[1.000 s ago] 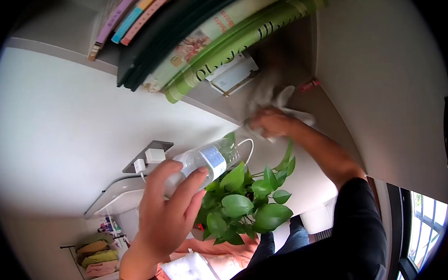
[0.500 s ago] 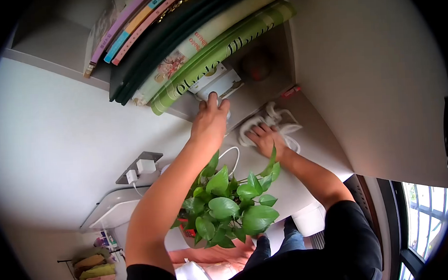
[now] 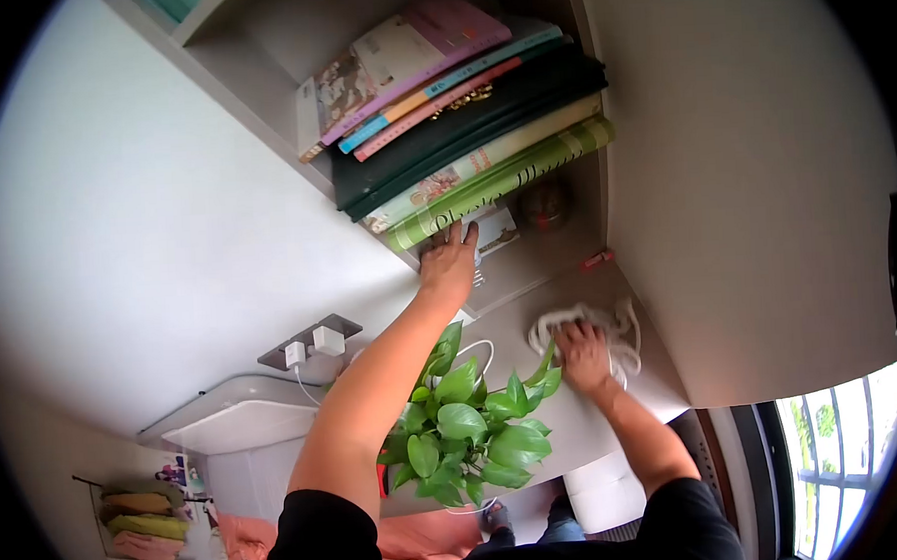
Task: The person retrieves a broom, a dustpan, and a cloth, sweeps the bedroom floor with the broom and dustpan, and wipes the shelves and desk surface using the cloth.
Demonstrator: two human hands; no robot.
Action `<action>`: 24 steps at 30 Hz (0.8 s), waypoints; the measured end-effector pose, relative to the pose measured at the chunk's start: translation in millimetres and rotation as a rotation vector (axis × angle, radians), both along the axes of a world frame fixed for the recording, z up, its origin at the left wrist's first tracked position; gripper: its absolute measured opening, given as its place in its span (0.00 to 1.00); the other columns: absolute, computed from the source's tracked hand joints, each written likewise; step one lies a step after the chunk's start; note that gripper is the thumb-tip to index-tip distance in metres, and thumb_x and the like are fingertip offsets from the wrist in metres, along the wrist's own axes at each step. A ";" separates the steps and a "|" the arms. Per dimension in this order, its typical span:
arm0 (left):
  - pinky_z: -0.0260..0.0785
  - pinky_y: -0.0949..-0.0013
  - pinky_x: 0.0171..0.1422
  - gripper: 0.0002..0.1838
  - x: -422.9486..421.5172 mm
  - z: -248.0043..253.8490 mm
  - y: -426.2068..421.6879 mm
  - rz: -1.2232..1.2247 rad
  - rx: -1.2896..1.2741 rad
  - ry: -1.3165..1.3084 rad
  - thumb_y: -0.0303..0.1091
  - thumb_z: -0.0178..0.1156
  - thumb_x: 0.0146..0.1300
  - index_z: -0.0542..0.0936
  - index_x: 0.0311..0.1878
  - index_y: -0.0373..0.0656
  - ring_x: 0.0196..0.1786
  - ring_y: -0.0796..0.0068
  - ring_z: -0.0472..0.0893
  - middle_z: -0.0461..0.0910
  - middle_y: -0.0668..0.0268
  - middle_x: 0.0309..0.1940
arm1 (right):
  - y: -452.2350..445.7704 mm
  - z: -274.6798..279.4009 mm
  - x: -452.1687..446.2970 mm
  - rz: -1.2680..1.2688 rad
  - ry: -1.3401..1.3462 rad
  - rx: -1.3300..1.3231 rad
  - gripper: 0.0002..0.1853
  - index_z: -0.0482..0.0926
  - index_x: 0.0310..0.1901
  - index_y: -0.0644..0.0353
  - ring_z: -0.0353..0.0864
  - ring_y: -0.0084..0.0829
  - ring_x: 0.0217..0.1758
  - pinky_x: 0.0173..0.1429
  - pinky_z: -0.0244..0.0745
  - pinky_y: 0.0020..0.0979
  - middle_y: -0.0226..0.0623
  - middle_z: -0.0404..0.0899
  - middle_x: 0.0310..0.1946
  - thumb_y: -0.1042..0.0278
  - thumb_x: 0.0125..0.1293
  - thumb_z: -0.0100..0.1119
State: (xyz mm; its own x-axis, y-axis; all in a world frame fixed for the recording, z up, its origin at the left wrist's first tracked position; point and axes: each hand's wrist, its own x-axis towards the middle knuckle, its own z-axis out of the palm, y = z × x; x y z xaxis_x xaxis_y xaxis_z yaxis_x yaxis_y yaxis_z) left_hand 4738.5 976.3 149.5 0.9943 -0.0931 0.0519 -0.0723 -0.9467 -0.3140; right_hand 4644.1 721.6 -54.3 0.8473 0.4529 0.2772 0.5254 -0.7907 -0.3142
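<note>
My left hand point(image 3: 450, 268) reaches onto the shelf below the green photo album point(image 3: 504, 182). Its fingers curl round a clear plastic bottle point(image 3: 478, 271), mostly hidden by the hand, close to a small white box point(image 3: 496, 230). My right hand point(image 3: 582, 356) presses on a bunched white rope-like cloth point(image 3: 627, 355) on the desk surface, fingers bent over it. Between my forearms stands a leafy green plant point(image 3: 465, 419).
Books point(image 3: 409, 66) lie stacked above the album. A dark round object point(image 3: 545, 204) is at the back of the shelf, and a small red item point(image 3: 598, 259) at its edge. White plugs point(image 3: 328, 339) sit in a wall socket strip. A window point(image 3: 842, 463) is at lower right.
My left hand has carried the bottle from above the plant onto the shelf. My right hand has moved the white cloth down and right on the surface. The view has shifted, showing more of the shelf.
</note>
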 end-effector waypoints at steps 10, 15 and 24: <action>0.74 0.55 0.59 0.06 -122.5 97.0 1.7 -0.444 -0.436 -0.515 0.32 0.70 0.63 0.84 0.36 0.41 0.49 0.54 0.84 0.85 0.58 0.41 | -87.3 95.5 -14.4 -0.321 0.364 0.460 0.27 0.76 0.69 0.62 0.73 0.60 0.72 0.74 0.70 0.53 0.59 0.76 0.67 0.70 0.66 0.57; 0.77 0.54 0.47 0.05 -130.2 230.0 19.0 -0.541 -0.570 -0.954 0.28 0.69 0.65 0.83 0.37 0.37 0.40 0.50 0.84 0.84 0.56 0.36 | -79.7 322.1 54.3 -0.248 -0.409 0.695 0.28 0.73 0.70 0.66 0.74 0.59 0.69 0.74 0.68 0.49 0.59 0.76 0.65 0.64 0.71 0.60; 0.67 0.48 0.73 0.36 -12.9 288.8 0.9 -0.543 -0.106 -0.312 0.36 0.70 0.61 0.71 0.73 0.48 0.71 0.55 0.75 0.74 0.57 0.68 | -54.0 417.0 89.6 -0.269 -0.134 1.016 0.27 0.77 0.67 0.66 0.82 0.50 0.62 0.67 0.73 0.42 0.54 0.83 0.59 0.59 0.72 0.61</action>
